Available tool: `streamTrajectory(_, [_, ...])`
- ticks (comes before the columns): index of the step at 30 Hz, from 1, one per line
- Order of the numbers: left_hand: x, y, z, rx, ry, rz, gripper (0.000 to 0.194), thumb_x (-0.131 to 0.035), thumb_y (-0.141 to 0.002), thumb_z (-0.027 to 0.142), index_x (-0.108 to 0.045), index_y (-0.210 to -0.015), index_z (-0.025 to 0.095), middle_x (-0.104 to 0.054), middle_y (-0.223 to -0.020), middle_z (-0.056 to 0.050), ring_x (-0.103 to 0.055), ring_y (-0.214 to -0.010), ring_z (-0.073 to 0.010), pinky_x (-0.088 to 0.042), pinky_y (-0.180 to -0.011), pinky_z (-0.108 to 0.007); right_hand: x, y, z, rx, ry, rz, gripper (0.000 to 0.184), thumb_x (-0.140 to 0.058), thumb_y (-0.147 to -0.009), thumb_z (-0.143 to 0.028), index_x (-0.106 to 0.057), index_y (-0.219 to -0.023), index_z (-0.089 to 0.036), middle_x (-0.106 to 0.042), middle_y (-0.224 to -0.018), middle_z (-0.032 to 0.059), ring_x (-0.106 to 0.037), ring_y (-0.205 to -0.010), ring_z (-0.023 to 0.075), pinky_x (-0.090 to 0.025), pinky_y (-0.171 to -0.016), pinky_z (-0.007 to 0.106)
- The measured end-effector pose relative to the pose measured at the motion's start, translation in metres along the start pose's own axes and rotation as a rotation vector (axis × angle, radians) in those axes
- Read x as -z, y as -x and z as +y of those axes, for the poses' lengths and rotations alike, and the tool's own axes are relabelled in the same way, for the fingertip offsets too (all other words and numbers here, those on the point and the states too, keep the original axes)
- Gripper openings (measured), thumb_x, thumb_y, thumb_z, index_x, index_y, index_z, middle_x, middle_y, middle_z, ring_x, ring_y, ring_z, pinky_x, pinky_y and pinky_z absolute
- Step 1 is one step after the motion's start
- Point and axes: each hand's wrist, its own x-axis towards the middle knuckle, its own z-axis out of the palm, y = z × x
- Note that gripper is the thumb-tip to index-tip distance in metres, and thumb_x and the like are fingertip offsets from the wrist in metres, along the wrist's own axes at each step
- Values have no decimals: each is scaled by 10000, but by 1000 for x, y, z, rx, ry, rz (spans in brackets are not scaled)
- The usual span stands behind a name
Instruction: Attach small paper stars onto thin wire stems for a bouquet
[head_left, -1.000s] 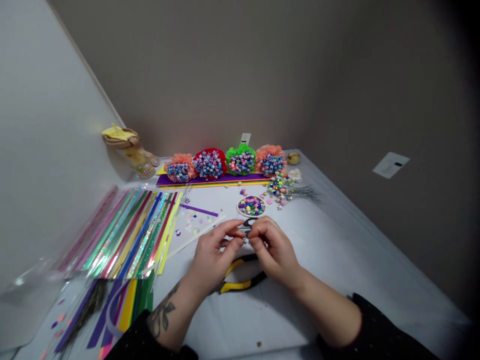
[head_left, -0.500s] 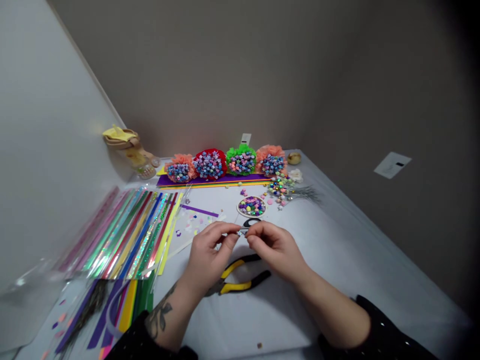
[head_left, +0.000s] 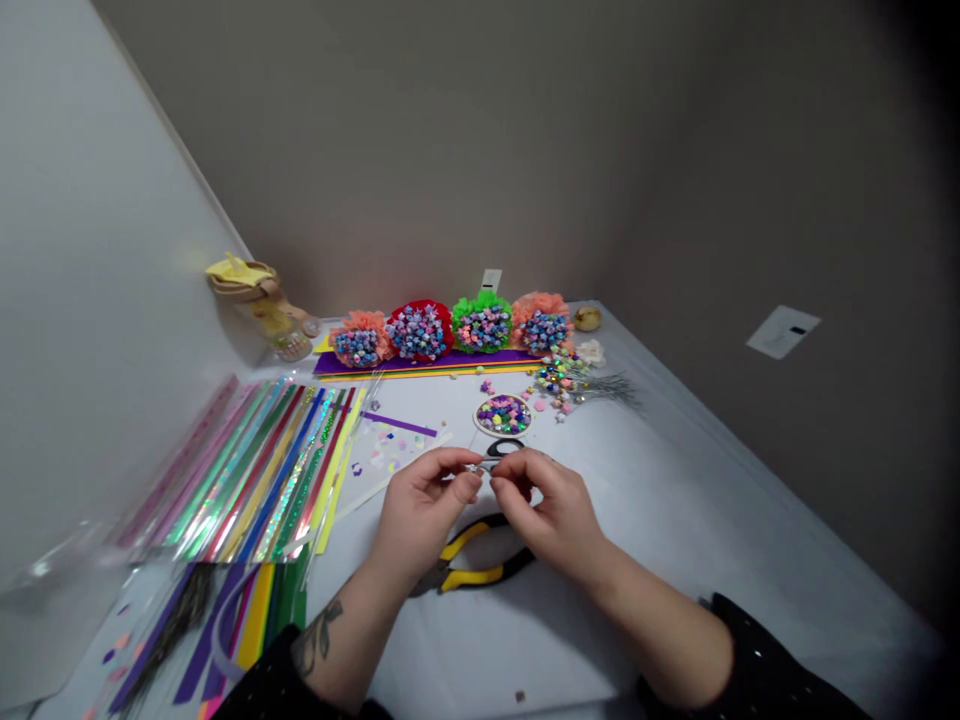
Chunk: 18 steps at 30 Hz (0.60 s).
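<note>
"So, what have the hands got there?"

"Both pinch one tiny silvery bit (head_left: 484, 466), too small to tell whether it's wire or a bead. The left hand (head_left: 420, 510) grips it from one side between thumb and forefinger, and the right hand (head_left: 544, 505) closes in from the other, the remaining fingers curled, the two hands almost meeting."

"Where is that bit?"

"Just in front of the round dish of paper stars (head_left: 502, 415), on the person's side of it, above the black scissor handles (head_left: 504, 447). Yellow-and-black pliers (head_left: 472, 565) lie nearer still to the person, beneath the hands."

"And around the dish?"

"To its left, holographic paper strips (head_left: 262, 470) fan out. Beyond it stands a row of tissue-paper flowers (head_left: 420, 332) studded with stars, and off to its right lie loose stars and wire stems (head_left: 577, 385)."

"How is something that small best held?"

"Firmly and low, I'd say, with both hands kept this close so it can't twist. A slip would likely drop it among the scissor handles."
</note>
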Motion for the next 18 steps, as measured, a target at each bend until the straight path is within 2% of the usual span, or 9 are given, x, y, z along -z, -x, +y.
streamTrajectory(18, [3, -3, -1, -52, -61, -19, 168, -624, -769, 256, -718, -888, 184, -654, -729, -16, -594, -594, -100, -500, -591, -204, 4, -1, 1, 162, -2, -89, 158, -464, -824, -63, -559, -808, -189, -556, -658, 4, -511, -595, 115, -406, -572, 225])
